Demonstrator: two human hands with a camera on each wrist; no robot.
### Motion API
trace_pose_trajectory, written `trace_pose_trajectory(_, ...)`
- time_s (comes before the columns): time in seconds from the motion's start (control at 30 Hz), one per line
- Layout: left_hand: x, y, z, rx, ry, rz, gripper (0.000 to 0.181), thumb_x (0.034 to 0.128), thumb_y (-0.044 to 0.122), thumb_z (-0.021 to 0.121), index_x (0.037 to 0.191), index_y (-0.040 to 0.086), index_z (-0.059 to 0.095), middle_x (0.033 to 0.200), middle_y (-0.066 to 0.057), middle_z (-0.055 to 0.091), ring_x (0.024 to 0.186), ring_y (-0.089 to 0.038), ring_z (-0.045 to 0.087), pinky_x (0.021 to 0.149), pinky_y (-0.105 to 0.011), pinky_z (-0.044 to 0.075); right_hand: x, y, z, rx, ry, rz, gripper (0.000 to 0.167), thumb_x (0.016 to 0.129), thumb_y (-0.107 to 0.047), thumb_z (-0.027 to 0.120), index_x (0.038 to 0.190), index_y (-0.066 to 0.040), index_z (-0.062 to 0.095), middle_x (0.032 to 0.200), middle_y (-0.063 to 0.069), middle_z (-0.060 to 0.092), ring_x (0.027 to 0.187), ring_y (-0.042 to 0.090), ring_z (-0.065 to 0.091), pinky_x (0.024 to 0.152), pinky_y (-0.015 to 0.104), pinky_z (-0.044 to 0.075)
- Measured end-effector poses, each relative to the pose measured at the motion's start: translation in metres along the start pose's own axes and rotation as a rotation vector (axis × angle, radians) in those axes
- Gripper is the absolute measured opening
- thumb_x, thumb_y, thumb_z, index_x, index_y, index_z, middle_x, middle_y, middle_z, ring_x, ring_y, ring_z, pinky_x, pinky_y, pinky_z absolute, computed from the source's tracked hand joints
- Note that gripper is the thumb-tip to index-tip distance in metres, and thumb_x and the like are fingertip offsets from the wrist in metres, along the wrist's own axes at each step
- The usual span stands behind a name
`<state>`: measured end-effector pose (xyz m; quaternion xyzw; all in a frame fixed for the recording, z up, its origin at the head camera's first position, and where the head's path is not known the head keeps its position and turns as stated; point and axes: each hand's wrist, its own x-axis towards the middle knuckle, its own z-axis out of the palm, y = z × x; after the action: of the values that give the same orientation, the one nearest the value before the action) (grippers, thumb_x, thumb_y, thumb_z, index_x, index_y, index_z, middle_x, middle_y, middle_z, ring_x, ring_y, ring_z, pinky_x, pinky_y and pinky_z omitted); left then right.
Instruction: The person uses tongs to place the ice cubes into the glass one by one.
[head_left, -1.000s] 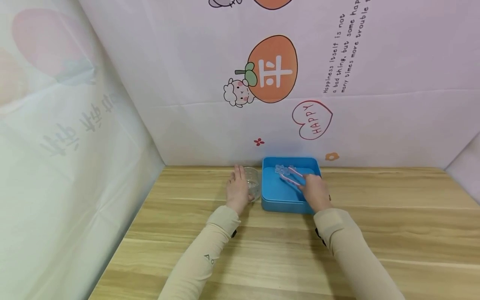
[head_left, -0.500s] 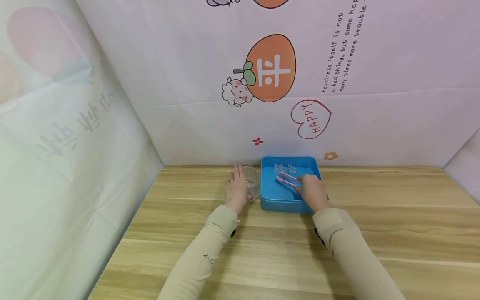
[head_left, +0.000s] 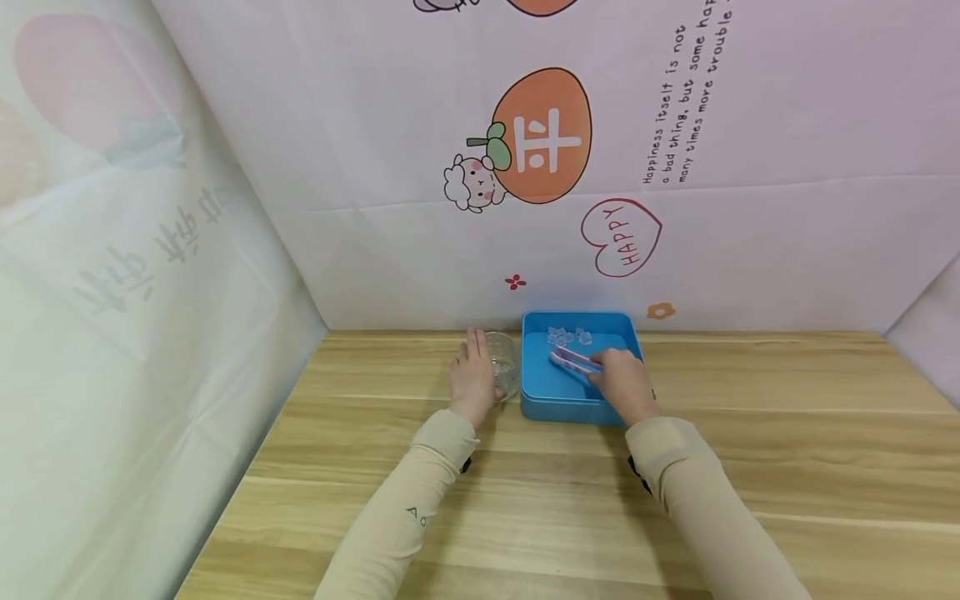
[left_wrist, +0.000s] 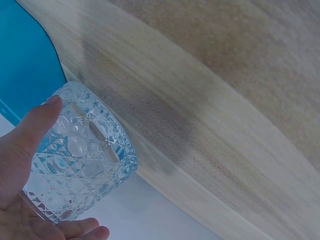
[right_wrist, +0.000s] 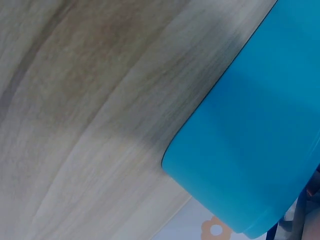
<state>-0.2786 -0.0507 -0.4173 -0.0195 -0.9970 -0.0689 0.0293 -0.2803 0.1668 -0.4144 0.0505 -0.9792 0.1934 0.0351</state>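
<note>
My left hand (head_left: 472, 383) is at a clear cut-pattern glass (head_left: 506, 367) on the table, left of a blue box (head_left: 577, 410). In the left wrist view, the thumb lies along one side of the glass (left_wrist: 85, 155) and the fingers are at its other side. My right hand (head_left: 628, 385) reaches over the box's right side and holds pink tweezers (head_left: 573, 361). Their tips are low inside the box, pointing left; whether they pinch anything is too small to tell. Several clear ice-like pieces (head_left: 559, 336) lie near the box's back wall.
The glass and box stand side by side on the wood-grain table (head_left: 555, 508), near its back edge. A printed white cloth (head_left: 405, 250) hangs right behind them, and another cloth (head_left: 225, 333) closes the left side.
The tweezers have moved from the clear pieces slightly toward the front left, and their arms have come closer together. The left hand has stayed at the glass.
</note>
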Motion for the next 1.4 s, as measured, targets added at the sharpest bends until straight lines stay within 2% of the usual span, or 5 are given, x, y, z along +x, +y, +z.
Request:
trace_pose_trajectory(0.37, -0.004, 0.000, -0.001, 0.003, 0.052, 0.012, 0.112, 0.0669, 0.035, 0.085, 0.149, -0.005, 0.019, 0.156, -0.022, 0.023, 0.136, -0.035, 0.042, 0.107, -0.042, 0.043, -0.003, 0.002, -0.001, 0.003, 0.027, -0.006, 0.031, 0.087, -0.012, 0.068, 0.113, 0.004, 0.068, 0.107, 0.024, 0.070, 0.094, 0.035, 0.066, 0.079, 0.046, 0.057)
trace_pose_trajectory(0.6, -0.004, 0.001, -0.002, -0.008, 0.029, 0.011, 0.110, 0.0694, 0.033, 0.084, 0.149, -0.004, 0.018, 0.157, -0.021, 0.021, 0.137, -0.034, 0.041, 0.109, -0.043, 0.041, -0.005, 0.009, -0.005, 0.062, 0.046, 0.016, 0.033, 0.089, -0.011, 0.066, 0.118, 0.005, 0.065, 0.112, 0.026, 0.067, 0.097, 0.037, 0.065, 0.082, 0.048, 0.056)
trace_pose_trajectory(1.03, -0.003, 0.001, -0.003, -0.008, 0.005, -0.005, 0.108, 0.0724, 0.033, 0.082, 0.150, -0.002, 0.016, 0.158, -0.019, 0.019, 0.139, -0.032, 0.039, 0.111, -0.042, 0.039, -0.011, 0.006, -0.019, 0.094, 0.215, -0.088, 0.031, 0.086, -0.010, 0.069, 0.112, 0.005, 0.068, 0.098, 0.026, 0.071, 0.075, 0.032, 0.066, 0.065, 0.040, 0.057)
trace_pose_trajectory(1.23, -0.003, 0.001, -0.003, -0.012, 0.004, -0.005, 0.108, 0.0724, 0.032, 0.082, 0.150, -0.003, 0.016, 0.158, -0.019, 0.019, 0.138, -0.033, 0.040, 0.111, -0.043, 0.039, -0.012, -0.006, -0.023, 0.130, 0.189, -0.085, 0.033, 0.086, -0.014, 0.070, 0.115, 0.001, 0.068, 0.093, 0.023, 0.072, 0.058, 0.020, 0.056, 0.046, 0.022, 0.039)
trace_pose_trajectory(1.4, -0.002, 0.001, -0.003, 0.001, 0.010, -0.005, 0.109, 0.0712, 0.034, 0.083, 0.150, -0.003, 0.017, 0.158, -0.020, 0.020, 0.138, -0.033, 0.040, 0.111, -0.042, 0.039, -0.013, -0.011, -0.023, 0.147, 0.155, -0.126, 0.033, 0.086, -0.015, 0.070, 0.116, -0.001, 0.068, 0.084, 0.020, 0.072, 0.052, 0.015, 0.050, 0.043, 0.020, 0.031)
